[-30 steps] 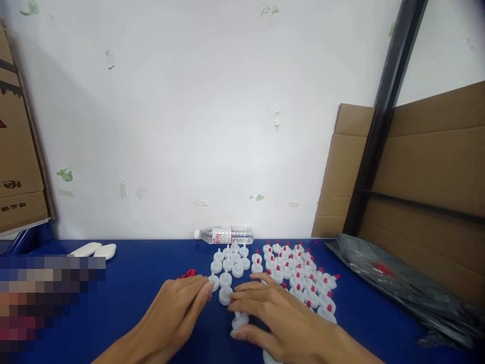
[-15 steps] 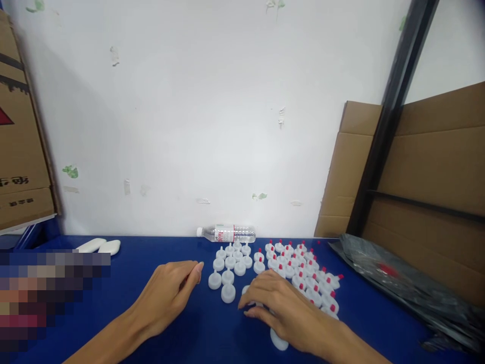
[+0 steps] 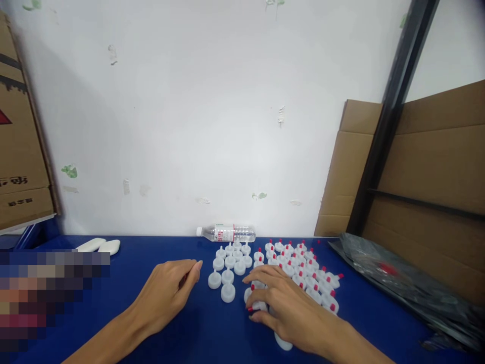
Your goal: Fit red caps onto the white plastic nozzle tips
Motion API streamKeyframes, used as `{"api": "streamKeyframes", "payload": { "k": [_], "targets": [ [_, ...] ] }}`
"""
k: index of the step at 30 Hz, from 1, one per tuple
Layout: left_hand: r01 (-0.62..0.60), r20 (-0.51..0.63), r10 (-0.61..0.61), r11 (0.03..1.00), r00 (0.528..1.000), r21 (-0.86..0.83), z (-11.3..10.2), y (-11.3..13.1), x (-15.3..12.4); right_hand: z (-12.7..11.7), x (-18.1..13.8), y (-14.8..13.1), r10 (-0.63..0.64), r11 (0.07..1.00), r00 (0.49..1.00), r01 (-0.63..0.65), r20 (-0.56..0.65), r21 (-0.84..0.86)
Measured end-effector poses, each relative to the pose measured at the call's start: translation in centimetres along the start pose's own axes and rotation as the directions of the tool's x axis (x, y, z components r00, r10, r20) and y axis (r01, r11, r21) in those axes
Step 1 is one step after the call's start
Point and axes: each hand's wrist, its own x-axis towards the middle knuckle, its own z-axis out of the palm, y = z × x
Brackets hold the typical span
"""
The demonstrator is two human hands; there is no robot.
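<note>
This looked like a small packing or assembly workshop. Between and just beyond the left hand and the right hand, a blue-covered bench carried dozens of identical small parts set in rows: plain white caps and red-tipped caps. Far to the right of the right hand, flattened cardboard sheets leaned behind a black metal post, with a grey plastic bag slumped below them. Well to the left of the left hand stood a printed carton. Straight ahead of both hands rose a bare, scuffed white wall, and a water bottle lay at its foot.
</note>
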Motion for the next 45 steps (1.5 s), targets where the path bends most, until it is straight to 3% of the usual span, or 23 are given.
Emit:
{"api": "streamKeyframes", "payload": {
  "k": [10, 17, 27, 39, 45],
  "targets": [
    [0.004, -0.019, -0.004, 1.0, 1.0, -0.001, -0.1, 0.0, 0.1, -0.3, 0.0, 0.2, -0.009, 0.999, 1.0, 0.01, 0.009, -0.045],
    [-0.005, -0.021, 0.005, 1.0, 1.0, 0.0, -0.2, 0.0, 0.1, -1.5, 0.3, -0.7, 0.003, 0.997, 0.996, 0.004, -0.087, 0.078],
    [-0.005, -0.012, 0.005, 1.0, 1.0, 0.004, -0.1, -0.1, 0.1, -1.1, -0.1, -1.0, -0.008, 0.992, 0.993, 0.023, -0.114, 0.127],
    [-0.025, 0.002, 0.025, 1.0, 1.0, 0.007, -0.1, -0.1, 0.1, 1.7, 0.2, -0.1, -0.003, 0.979, 0.998, -0.01, -0.063, -0.204],
    [0.022, 0.006, -0.022, 0.999, 1.0, 0.023, 0.0, -0.4, 0.1, 1.2, 0.4, 0.9, 0.079, 0.948, 0.996, -0.088, -0.039, -0.307]
  ]
}}
